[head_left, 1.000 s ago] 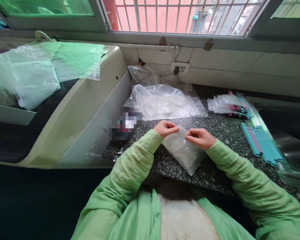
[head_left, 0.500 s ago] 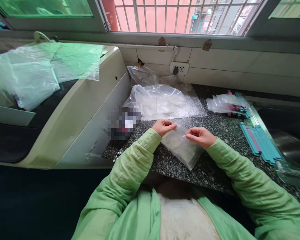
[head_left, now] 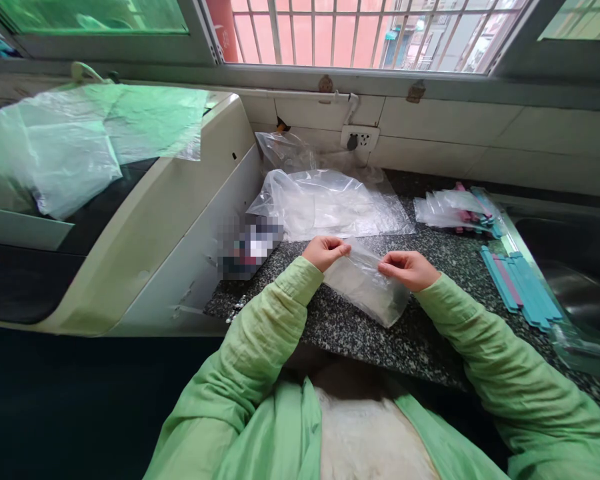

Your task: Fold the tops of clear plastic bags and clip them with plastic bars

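A small clear plastic bag hangs between my hands over the front of the speckled counter. My left hand pinches its upper left edge between thumb and fingers. At the upper right edge, my right hand grips the bag in the same kind of pinch. The bag lies tilted, its lower end pointing down and to the right, and it looks flat. Just beyond my hands lies a large clear plastic bag with whitish plastic inside.
Turquoise and pink strips lie at the right beside a sink. Behind them sits a pile of small bags with strips. A blurred-out object stands left, near a white machine. A socket is on the wall.
My right hand has moved slightly right and up, away from my left. The bag's lower end has swung up and to the right, and its top edge is pulled wider.
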The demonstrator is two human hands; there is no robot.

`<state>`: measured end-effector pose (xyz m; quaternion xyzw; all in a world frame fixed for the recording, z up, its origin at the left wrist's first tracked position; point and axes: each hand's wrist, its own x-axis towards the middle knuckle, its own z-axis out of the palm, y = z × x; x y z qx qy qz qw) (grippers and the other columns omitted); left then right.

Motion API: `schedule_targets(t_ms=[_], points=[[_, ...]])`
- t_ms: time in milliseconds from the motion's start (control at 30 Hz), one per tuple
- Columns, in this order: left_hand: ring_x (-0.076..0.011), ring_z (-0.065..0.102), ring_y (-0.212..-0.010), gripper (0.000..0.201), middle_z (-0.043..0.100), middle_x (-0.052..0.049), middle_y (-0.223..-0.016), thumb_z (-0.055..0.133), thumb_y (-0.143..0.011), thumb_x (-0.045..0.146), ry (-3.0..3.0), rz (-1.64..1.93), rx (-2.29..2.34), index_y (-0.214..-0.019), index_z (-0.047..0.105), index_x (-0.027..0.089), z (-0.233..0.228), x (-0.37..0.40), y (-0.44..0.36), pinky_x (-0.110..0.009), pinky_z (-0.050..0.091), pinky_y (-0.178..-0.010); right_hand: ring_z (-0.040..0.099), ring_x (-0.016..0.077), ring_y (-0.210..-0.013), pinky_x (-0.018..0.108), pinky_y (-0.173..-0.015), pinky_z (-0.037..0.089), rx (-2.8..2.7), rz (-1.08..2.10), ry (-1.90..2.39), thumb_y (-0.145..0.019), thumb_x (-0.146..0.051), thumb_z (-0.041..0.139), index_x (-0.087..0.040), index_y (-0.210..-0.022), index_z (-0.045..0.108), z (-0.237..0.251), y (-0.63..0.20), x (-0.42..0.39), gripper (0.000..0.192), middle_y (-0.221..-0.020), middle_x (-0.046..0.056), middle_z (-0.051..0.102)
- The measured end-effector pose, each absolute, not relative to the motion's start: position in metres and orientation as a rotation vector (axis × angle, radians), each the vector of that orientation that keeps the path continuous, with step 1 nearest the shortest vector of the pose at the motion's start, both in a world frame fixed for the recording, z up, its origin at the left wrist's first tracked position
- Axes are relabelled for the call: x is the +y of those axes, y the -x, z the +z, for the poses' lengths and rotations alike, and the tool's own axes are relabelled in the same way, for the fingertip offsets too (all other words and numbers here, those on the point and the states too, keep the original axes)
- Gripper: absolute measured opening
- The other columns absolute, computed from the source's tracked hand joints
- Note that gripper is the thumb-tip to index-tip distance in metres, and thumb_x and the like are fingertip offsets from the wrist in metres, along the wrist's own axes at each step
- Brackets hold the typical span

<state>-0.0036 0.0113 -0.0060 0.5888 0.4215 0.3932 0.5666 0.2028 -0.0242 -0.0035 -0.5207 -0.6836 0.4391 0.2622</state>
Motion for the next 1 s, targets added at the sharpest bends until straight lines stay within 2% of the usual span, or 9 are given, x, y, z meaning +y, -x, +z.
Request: schedule_targets(t_ms=[300, 633, 1000], points=[[-0.0066, 0.044, -0.05, 0.036, 0.053, 0.002, -0.047, 0.069, -0.051, 0.045, -1.397, 0.95, 1.02, -0.052, 0.06, 0.01, -0.006, 0.0101, 0.0017, -0.02, 0.036, -0.053, 0.036, 0.008, -0.048, 0.022, -0.045, 0.029, -1.909, 0.944, 1.438, -0.064, -0.047, 0.054, -0.015, -0.058, 0.055, -0.0053, -0.2022, -0.0223, 0.032, -0.05, -0.002, 0.045], [-0.0033, 0.033, -0.045, 0.041, 0.042, 0.005, -0.043, 0.067, -0.052, 0.05, -1.441, 0.869, 1.023, -0.052, 0.057, 0.01, -0.01, 0.0122, 0.0044, -0.019, 0.025, -0.045, 0.038, 0.0083, -0.048, 0.023, -0.045, 0.03, -1.875, 1.025, 1.397, -0.063, -0.054, 0.055, -0.016, -0.058, 0.054, -0.0016, -0.2034, -0.0235, 0.038, -0.051, -0.001, 0.047], [-0.0059, 0.042, -0.049, 0.037, 0.054, 0.002, -0.047, 0.071, -0.047, 0.046, -1.368, 0.998, 1.018, -0.051, 0.06, 0.01, -0.0092, 0.0132, 0.0037, -0.02, 0.033, -0.051, 0.04, 0.0088, -0.049, 0.023, -0.046, 0.031, -1.822, 1.089, 1.401, -0.059, -0.057, 0.058, -0.015, -0.059, 0.056, 0.0022, -0.2048, -0.0237, 0.042, -0.051, -0.001, 0.048]])
